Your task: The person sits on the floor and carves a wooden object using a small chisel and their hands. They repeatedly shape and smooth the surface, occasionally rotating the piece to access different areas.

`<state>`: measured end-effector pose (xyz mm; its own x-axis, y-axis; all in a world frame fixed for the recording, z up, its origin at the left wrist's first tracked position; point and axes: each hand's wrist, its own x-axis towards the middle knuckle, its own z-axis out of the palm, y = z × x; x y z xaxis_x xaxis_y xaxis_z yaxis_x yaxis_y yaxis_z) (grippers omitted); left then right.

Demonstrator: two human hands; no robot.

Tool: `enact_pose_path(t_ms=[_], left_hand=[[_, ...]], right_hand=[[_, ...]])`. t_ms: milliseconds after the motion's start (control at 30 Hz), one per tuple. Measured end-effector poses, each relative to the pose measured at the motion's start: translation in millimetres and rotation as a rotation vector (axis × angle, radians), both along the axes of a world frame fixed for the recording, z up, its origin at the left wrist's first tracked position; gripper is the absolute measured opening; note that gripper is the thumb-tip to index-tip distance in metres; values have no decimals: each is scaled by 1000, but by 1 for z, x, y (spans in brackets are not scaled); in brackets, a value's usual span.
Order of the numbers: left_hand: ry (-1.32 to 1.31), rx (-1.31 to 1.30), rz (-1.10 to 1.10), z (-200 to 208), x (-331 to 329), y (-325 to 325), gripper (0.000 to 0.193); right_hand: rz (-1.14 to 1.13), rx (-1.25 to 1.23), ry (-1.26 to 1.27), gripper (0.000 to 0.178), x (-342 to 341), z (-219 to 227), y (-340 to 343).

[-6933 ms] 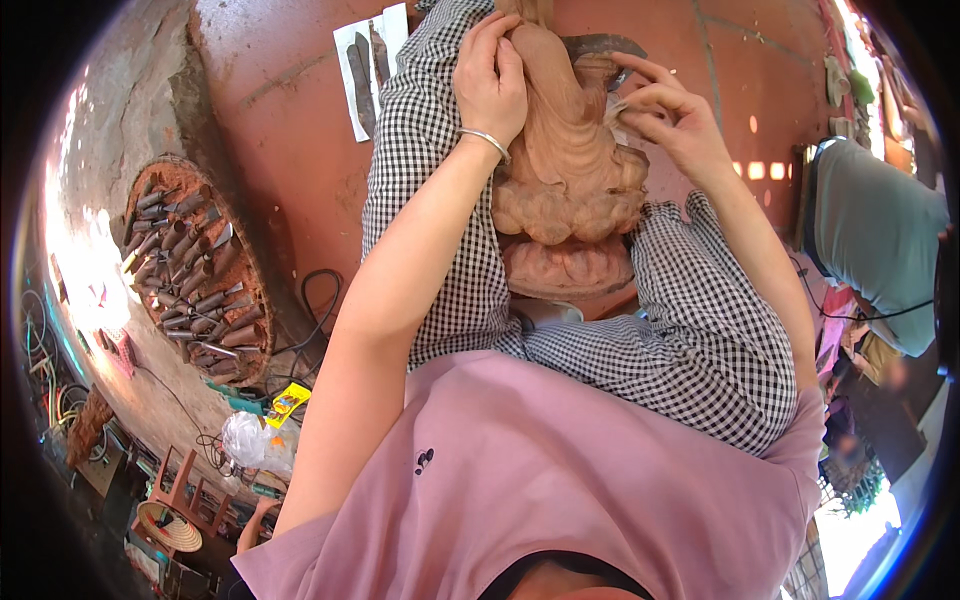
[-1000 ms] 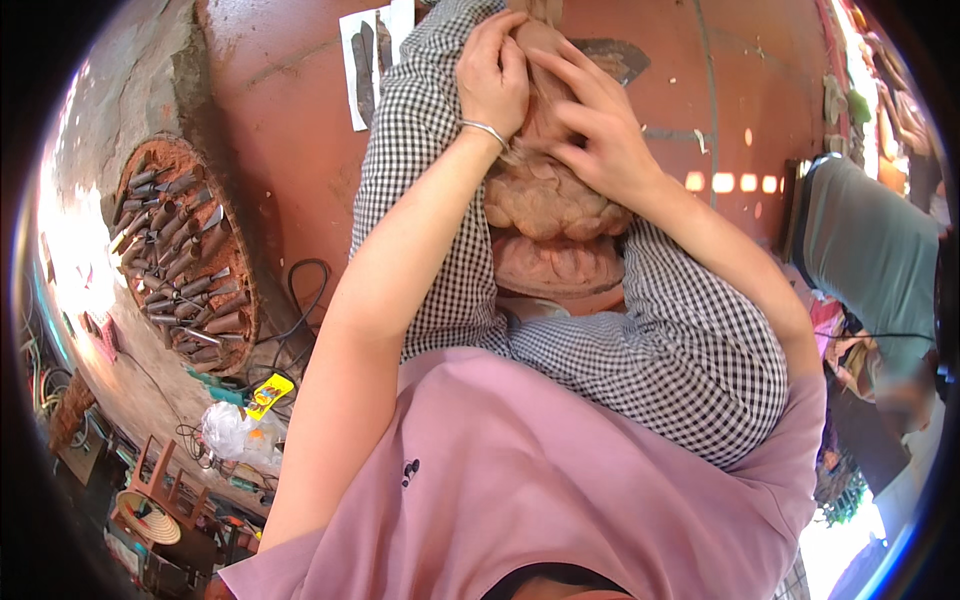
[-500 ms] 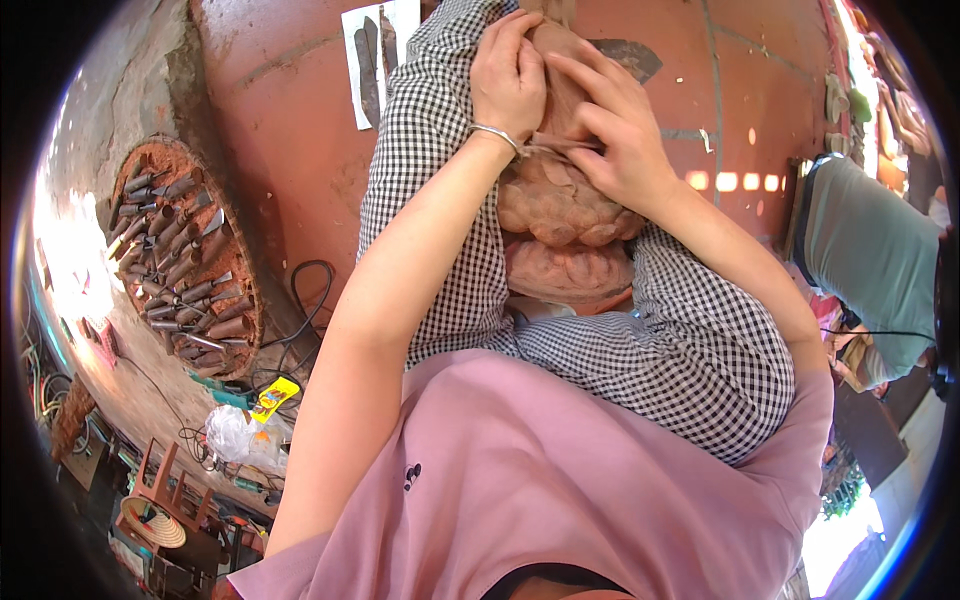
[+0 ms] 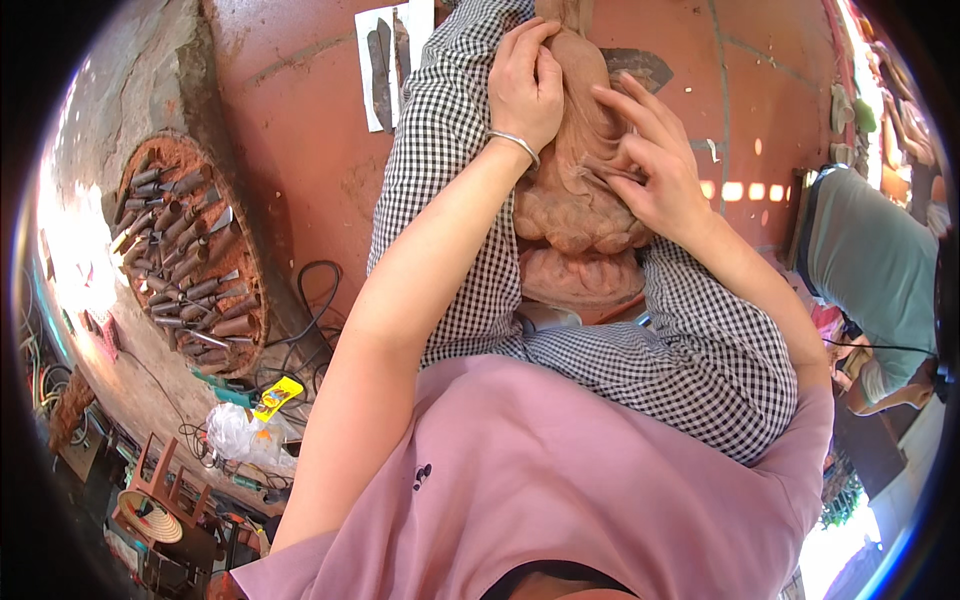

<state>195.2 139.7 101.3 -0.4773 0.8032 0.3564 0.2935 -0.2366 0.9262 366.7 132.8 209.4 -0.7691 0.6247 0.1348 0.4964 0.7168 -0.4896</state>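
– Since that wooden carving (image 4: 585,115) sits between the checked trouser legs (image 4: 435,140), how'd you steady it?

– Left hand (image 4: 528,95) laid over its side, fingers together; I'd keep that pressure even. Right hand's (image 4: 660,170) fingers are spread by the folds, can't tell if either's pinching anything. Go lightly there imo. Tool tray's (image 4: 185,152) well off left.

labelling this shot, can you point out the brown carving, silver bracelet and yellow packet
Brown carving (image 4: 578,130), head view: its draped middle.
Silver bracelet (image 4: 517,140), head view: its band.
Yellow packet (image 4: 277,398), head view: its face.
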Motion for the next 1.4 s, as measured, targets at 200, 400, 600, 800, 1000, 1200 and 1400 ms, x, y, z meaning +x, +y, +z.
enact_pose_path(t_ms=[200, 400, 600, 800, 1000, 1200, 1400], left_hand=[[82, -30, -72, 3, -6, 1, 32], [74, 18, -18, -7, -1, 2, 30], [75, 24, -35, -2, -5, 1, 28], [-89, 54, -367, 55, -7, -19, 32], [-9, -323, -603, 82, -17, -53, 28], [221, -475, -533, 80, -16, -81, 17], [714, -133, -449, 79, 15, -60, 14]], right_hand=[[16, 129, 123, 27, -34, -17, 10], [-22, 44, 38, 28, 7, 1, 9], [-564, -498, 276, 12, 56, 17, 32], [-246, -482, 115, 21, 41, 27, 29], [-42, -890, 345, 32, 33, 22, 42], [-334, -620, 153, 30, 50, -39, 29], [-499, -931, 394, 52, 50, -101, 21]])
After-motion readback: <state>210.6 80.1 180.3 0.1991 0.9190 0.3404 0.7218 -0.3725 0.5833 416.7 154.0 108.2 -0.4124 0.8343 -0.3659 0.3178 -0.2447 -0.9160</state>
